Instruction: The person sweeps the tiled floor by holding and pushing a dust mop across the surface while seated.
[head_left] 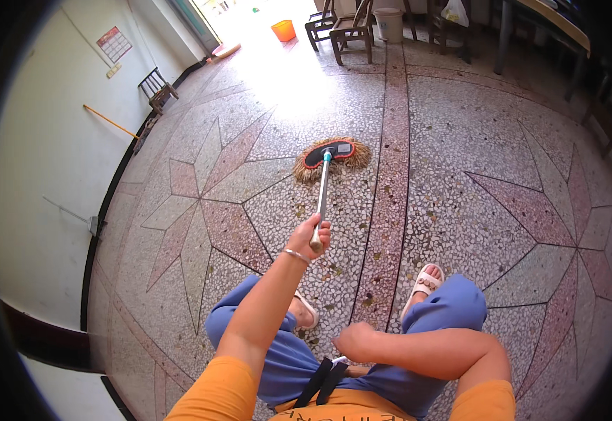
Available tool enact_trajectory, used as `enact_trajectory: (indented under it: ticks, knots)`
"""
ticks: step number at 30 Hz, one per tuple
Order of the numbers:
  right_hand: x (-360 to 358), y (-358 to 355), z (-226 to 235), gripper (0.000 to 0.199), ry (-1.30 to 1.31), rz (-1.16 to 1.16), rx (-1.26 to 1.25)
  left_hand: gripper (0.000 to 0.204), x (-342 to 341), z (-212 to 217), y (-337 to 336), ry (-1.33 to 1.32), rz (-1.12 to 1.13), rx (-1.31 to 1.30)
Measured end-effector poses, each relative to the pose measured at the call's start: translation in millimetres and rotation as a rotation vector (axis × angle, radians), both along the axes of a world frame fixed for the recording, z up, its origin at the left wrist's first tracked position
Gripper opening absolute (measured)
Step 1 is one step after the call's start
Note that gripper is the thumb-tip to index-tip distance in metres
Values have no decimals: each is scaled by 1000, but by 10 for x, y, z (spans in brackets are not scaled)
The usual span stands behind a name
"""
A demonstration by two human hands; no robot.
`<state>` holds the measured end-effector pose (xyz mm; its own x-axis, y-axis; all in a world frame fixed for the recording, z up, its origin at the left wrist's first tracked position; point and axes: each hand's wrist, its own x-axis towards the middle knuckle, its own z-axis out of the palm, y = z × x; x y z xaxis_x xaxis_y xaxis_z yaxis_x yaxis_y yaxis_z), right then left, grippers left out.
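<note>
My left hand (311,237) is wrapped round the pale lower end of a duster mop's silver handle (322,193), arm stretched forward. A teal collar joins the handle to the duster mop's head (330,156), which has a black back, red edging and beige fringe, and lies against the speckled floor ahead of me. Between my knees, my right hand (355,342) is curled closed. Its fingers are mostly turned from view, so anything inside them is hidden. Just below it are a small white thing (340,360) and black straps (316,382) at my waist.
Beyond the duster mop are an orange bucket (283,30), wooden chairs (352,35) and a pale bin (389,25). A small chair (157,91) and an orange pole (111,121) stand by the left wall. A table (541,28) is at the far right.
</note>
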<state>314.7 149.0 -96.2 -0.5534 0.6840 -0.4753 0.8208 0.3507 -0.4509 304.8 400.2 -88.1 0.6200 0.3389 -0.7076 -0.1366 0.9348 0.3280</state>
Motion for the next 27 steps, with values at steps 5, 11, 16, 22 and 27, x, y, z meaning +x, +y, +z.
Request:
enact_trajectory:
  ticks: [5, 11, 16, 22, 27]
  knots:
    - [79, 128, -39, 21, -29, -111, 17, 34, -196, -134, -62, -59, 58, -28]
    - [83, 87, 60, 21, -7, -120, 46, 31, -1376, 329, -857, -191, 129, -287]
    - [-101, -68, 246, 29, 105, 64, 25, 34, -2197, 1026, -1707, -106, 314, -381]
    - [-122, -190, 287, 31, 165, 134, -90, 34, -2069, 1104, -1552, -234, 355, -434]
    - [-12, -31, 285, 26, 72, 43, 14, 35, -1309, 635, -764, -209, 244, -357]
